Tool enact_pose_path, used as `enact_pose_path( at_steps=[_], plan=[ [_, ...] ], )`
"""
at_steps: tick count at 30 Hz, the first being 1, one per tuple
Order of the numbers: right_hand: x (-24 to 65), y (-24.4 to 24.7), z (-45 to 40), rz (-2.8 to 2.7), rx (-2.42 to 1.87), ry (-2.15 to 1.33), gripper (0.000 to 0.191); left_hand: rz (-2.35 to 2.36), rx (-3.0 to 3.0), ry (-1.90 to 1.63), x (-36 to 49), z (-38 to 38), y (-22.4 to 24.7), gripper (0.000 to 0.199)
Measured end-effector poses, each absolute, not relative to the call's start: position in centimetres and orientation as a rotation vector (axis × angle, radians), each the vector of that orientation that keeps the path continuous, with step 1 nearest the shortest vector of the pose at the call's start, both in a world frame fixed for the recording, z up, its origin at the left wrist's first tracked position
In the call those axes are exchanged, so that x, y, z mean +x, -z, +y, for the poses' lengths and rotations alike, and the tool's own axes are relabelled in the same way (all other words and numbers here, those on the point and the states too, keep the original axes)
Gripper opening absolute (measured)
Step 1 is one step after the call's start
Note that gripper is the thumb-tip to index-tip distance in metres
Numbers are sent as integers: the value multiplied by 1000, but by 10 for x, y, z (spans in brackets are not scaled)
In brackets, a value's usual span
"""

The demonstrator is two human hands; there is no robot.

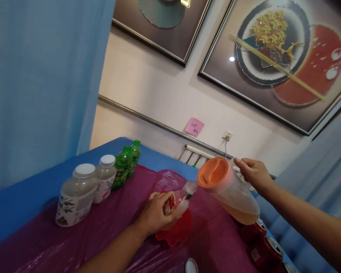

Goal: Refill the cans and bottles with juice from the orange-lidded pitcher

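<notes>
In the head view my left hand [156, 214] is closed around a small clear bottle [182, 201] with a red label. The bottle leans, its mouth up and to the right, over a red scalloped dish [176, 233]. My right hand [252, 172] grips the handle of a translucent pitcher [234, 201] with an orange lid [214, 172]. Tilted toward the bottle, the pitcher has its lid edge close to the bottle's mouth. Pale amber liquid lies in the lower part of the pitcher. Whether any liquid is flowing between them, I cannot tell.
At the left stand two white-capped jars [76, 197] and two green bottles [122, 167]. Several red cans [265, 252] line the right edge. A white cap [191, 266] lies at the front on purple plastic sheeting [113, 239]. Behind are a wall rail [147, 119] and a socket [227, 134].
</notes>
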State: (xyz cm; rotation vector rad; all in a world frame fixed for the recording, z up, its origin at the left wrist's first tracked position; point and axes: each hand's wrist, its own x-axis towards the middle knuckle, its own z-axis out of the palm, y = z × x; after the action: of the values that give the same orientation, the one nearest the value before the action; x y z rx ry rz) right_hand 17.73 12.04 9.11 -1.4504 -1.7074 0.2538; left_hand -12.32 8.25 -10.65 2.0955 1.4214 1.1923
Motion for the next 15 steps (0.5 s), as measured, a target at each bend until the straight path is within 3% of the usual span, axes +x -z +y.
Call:
enact_pose_path(
  at_steps=[15],
  plan=[
    [178, -94, 118, -1687, -1424, -239, 64, 1411, 2086, -1179, -123, 81, 103, 27]
  ],
)
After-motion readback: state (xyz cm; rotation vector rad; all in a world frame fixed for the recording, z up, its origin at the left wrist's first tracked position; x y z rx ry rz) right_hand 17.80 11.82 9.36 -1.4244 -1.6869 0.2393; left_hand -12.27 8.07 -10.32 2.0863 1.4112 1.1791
